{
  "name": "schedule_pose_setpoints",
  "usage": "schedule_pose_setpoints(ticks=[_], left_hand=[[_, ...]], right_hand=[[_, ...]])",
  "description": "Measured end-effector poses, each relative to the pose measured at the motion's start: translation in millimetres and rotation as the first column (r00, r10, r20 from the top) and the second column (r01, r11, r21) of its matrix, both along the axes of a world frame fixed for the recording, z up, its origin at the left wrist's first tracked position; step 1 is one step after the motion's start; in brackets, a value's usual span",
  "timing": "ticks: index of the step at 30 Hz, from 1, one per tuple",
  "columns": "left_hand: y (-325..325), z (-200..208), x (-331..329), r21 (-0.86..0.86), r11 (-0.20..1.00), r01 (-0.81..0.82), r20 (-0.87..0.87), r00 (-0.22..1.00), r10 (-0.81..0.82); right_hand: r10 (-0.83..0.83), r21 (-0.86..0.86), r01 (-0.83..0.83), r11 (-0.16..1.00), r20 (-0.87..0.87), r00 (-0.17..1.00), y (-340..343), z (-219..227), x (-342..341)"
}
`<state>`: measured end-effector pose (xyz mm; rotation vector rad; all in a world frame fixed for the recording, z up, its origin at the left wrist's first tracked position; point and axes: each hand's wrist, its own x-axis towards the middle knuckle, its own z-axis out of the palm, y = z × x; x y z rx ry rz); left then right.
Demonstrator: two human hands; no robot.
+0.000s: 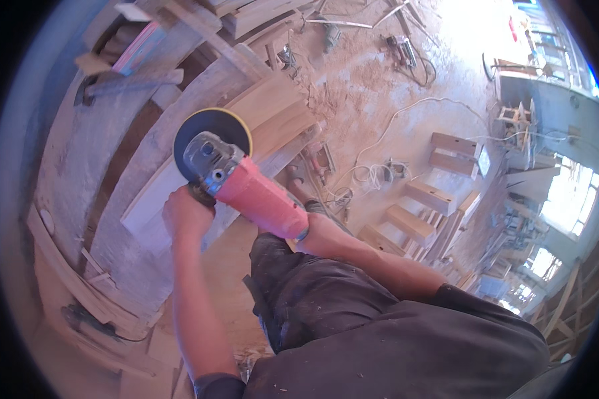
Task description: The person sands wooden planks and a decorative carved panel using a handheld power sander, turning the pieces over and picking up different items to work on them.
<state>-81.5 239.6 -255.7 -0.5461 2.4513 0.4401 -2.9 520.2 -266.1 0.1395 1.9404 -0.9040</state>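
Both my hands hold a red angle polisher (259, 197) with a dark gear head and a round black disc (205, 133) edged in yellow. My left hand (188, 213) is closed round the side handle by the head. At the rear end of the red body, my right hand (318, 234) is wrapped round the grip, its fingers partly hidden. Beneath the tool lies a pale wooden board (154, 203) on a dusty workbench (123, 266). The disc is over the board; whether it touches the wood I cannot tell.
A hammer (133, 85) and stacked wood lie at the bench's far side. Wooden blocks (411, 225) stand on the dusty floor to the right, near a white cable (373, 174). Other power tools (402, 52) lie farther off. A dark tool (90, 322) rests at the lower left.
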Motion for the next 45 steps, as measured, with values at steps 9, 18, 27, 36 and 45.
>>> schedule_pose_setpoints(ticks=[9, 18, 27, 36, 45], left_hand=[[121, 9, -108, 0.009, 0.967, 0.256, 0.026, 0.966, -0.256], [102, 1, -47, -0.138, 0.989, 0.061, 0.099, 0.994, -0.048], [135, 7, -102, -0.116, 0.987, 0.114, 0.024, 0.993, -0.112], [101, -2, -67, -0.172, 0.984, 0.055, 0.01, 0.999, -0.054], [119, -6, -80, -0.136, 0.985, 0.104, 0.012, 0.995, -0.103]], right_hand=[[-0.333, -0.064, 0.335, 0.94, 0.045, 0.942, 88, 21, -48], [-0.056, -0.055, 0.06, 0.997, 0.079, 0.995, 98, 10, -56], [-0.132, -0.089, 0.145, 0.985, 0.139, 0.981, 121, 18, -99], [0.008, -0.052, -0.008, 0.999, 0.007, 1.0, 104, -5, -83], [-0.043, -0.09, 0.044, 0.995, 0.017, 0.999, 118, -5, -79]])
